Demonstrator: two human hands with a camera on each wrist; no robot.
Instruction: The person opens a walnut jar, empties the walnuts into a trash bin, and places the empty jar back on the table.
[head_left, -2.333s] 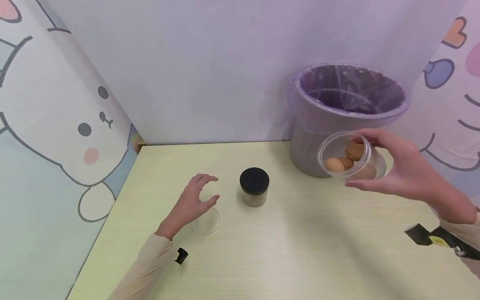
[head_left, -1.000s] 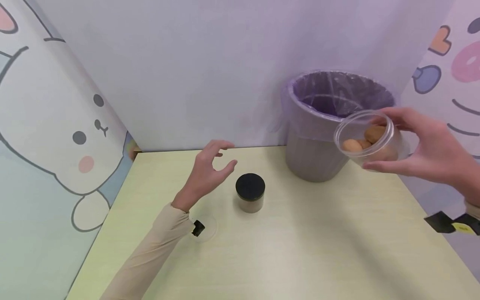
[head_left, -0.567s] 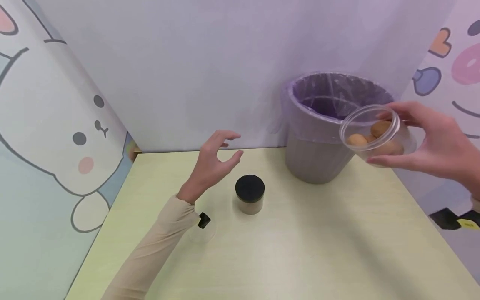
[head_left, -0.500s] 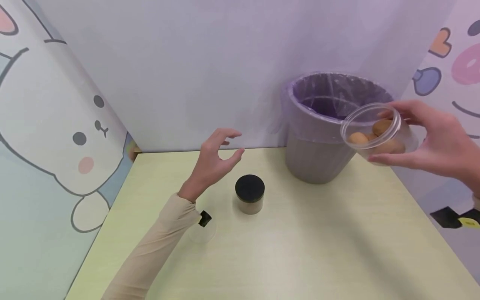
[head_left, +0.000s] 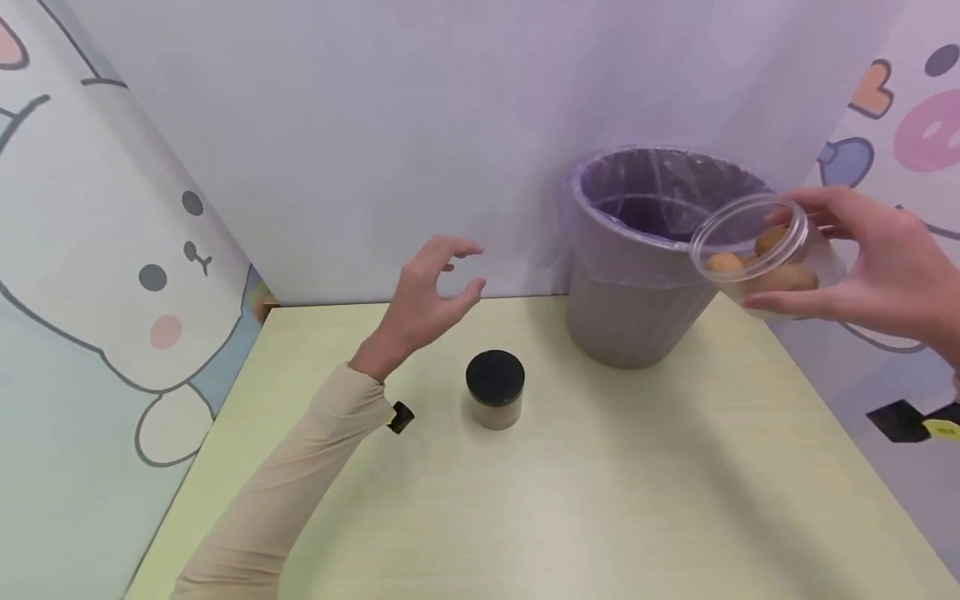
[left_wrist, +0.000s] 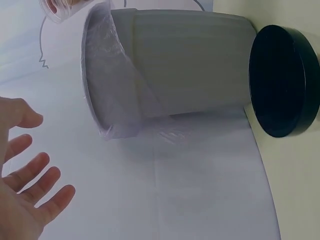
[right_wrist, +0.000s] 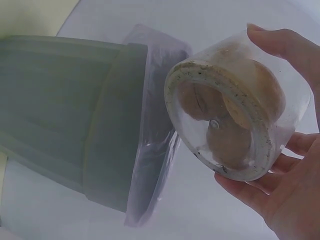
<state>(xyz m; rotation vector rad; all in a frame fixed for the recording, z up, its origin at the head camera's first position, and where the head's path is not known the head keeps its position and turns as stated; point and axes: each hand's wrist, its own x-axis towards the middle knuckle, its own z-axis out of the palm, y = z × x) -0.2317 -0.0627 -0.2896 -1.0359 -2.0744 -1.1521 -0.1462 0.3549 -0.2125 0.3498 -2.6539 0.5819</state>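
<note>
My right hand (head_left: 873,258) grips a clear plastic jar (head_left: 821,260) tilted on its side, its mouth facing left. Several brown, rounded things (head_left: 795,277) lie inside; their exact kind is unclear. In the right wrist view the jar's base (right_wrist: 215,125) faces the camera, near the rim of a grey bin (right_wrist: 105,115) lined with a purple bag (head_left: 611,267). Fingers slightly bent and apart, my left hand (head_left: 423,302) hovers with nothing in it. Below it to the right, a jar with a black lid (head_left: 496,377) stands upright on the table.
A faint clear disc (head_left: 397,461) lies on the pale table (head_left: 562,517), beside my left sleeve (head_left: 300,467). The bin stands at the table's back right, near the back wall (head_left: 375,125). Side walls carry cartoon prints.
My right hand has lifted the tilted jar upward and to the right, beside the bin's rim. My left hand has risen away from the clear disc. The black-lidded jar stays put.
</note>
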